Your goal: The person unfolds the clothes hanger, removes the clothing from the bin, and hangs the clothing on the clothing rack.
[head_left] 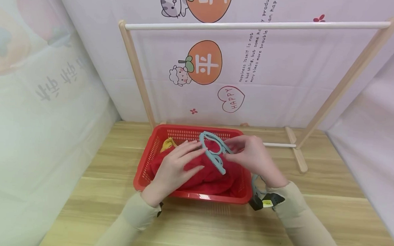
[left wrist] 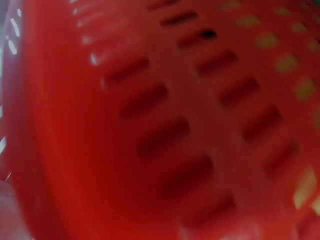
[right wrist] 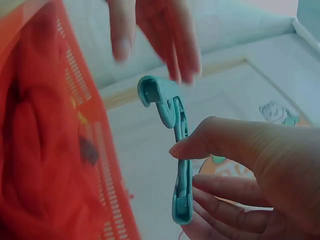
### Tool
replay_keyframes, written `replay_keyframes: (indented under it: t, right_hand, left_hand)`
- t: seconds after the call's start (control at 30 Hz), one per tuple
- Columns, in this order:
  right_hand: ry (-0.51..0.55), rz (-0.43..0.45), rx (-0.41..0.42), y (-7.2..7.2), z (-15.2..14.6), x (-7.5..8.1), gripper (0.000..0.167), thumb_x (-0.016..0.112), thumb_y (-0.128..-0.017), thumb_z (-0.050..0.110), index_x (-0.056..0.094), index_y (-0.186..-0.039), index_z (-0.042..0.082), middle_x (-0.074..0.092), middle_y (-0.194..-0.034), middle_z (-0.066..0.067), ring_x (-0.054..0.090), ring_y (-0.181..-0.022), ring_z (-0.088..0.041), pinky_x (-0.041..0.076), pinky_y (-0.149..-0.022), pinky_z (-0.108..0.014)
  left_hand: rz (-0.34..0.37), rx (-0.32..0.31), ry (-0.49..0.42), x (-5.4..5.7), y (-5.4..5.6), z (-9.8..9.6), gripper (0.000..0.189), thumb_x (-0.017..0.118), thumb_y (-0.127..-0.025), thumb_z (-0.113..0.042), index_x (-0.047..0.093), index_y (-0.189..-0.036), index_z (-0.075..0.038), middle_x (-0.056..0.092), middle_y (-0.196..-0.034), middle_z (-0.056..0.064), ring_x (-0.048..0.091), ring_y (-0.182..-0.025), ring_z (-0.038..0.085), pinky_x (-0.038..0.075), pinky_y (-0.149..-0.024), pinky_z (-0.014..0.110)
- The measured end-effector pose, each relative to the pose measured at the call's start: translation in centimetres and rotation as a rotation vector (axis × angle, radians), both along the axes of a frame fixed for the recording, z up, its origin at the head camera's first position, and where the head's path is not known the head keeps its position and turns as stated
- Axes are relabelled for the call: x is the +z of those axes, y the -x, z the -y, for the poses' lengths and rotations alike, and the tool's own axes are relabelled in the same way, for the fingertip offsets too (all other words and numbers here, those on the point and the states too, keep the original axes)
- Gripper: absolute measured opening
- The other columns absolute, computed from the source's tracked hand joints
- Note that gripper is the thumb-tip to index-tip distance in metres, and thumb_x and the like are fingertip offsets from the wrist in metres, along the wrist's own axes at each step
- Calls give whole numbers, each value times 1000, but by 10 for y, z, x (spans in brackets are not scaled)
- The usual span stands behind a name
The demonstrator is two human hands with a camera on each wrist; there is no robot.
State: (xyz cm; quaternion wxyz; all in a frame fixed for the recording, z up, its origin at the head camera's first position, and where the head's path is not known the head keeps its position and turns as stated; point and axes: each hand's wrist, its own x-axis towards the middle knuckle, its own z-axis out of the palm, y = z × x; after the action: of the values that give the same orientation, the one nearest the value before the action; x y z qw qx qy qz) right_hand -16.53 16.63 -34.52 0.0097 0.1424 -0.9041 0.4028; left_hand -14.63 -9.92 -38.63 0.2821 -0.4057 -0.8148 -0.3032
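Over the red plastic basket (head_left: 210, 197), my right hand (head_left: 252, 155) pinches a folded light-blue clothes hanger (head_left: 210, 155) between thumb and fingers. In the right wrist view the hanger (right wrist: 183, 200) stands nearly upright, its hook end at the top. My left hand (head_left: 174, 169) is at the hanger's other side with its fingers extended; the right wrist view shows those fingers (right wrist: 122, 40) just above the hook end. Red cloth (head_left: 214, 179) lies heaped inside the basket beneath both hands. Only the basket's red slotted wall (left wrist: 115, 150) fills the left wrist view.
A clothes rack with a white top bar (head_left: 259, 26) and wooden legs stands behind the basket. Yellow cloth (head_left: 168, 145) shows at the basket's back left. Another light-blue hanger (head_left: 254, 181) lies right of the basket, partly under my right wrist. Printed white sheeting surrounds the wooden table (head_left: 97, 192).
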Motion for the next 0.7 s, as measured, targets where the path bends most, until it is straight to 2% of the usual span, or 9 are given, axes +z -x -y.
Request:
replay_keyframes:
  t: [0.1,0.23,0.37,0.53,0.6,0.7]
  right_hand:
    - [-4,-31,20,-4,8,7,37,86,-82,20,77,-115,8,74,-96,-2,67,-80,-17,59,-70,-33]
    - [28,-82,62,-9,18,17,31,87,-81,19,79,-111,11,74,-94,2,68,-77,-13,59,-70,-32]
    - [100,-139,103,-13,23,29,24,86,-83,15,80,-106,12,75,-93,4,70,-77,-11,60,-71,-31]
    - [149,-204,136,-15,27,39,18,85,-85,11,81,-103,11,75,-94,4,71,-78,-10,60,-71,-29]
    - [170,-221,140,-15,29,41,17,85,-85,12,82,-102,11,75,-93,5,71,-77,-11,60,-70,-28]
    - [224,-225,141,-15,31,44,19,86,-85,13,81,-103,11,75,-92,6,72,-76,-11,61,-70,-28]
  left_hand:
    - [-69,44,-11,2,2,-4,49,92,-75,-10,75,-122,-9,69,-126,10,62,-121,25,48,-104,38]
    - [-146,114,-52,10,1,-3,35,89,-78,-10,78,-112,-9,75,-113,7,69,-110,22,55,-95,36]
    - [-128,138,-108,20,2,2,32,87,-80,-4,77,-110,-6,76,-108,7,72,-103,20,57,-90,36]
    - [16,174,-184,29,2,9,30,87,-79,1,76,-106,-5,76,-100,5,73,-88,18,60,-74,30]
    - [110,169,-228,32,1,11,26,86,-81,0,76,-104,-6,77,-98,4,73,-86,14,60,-73,27]
    - [270,126,-309,38,0,14,22,83,-84,0,75,-103,-6,77,-96,1,73,-86,9,59,-74,25]
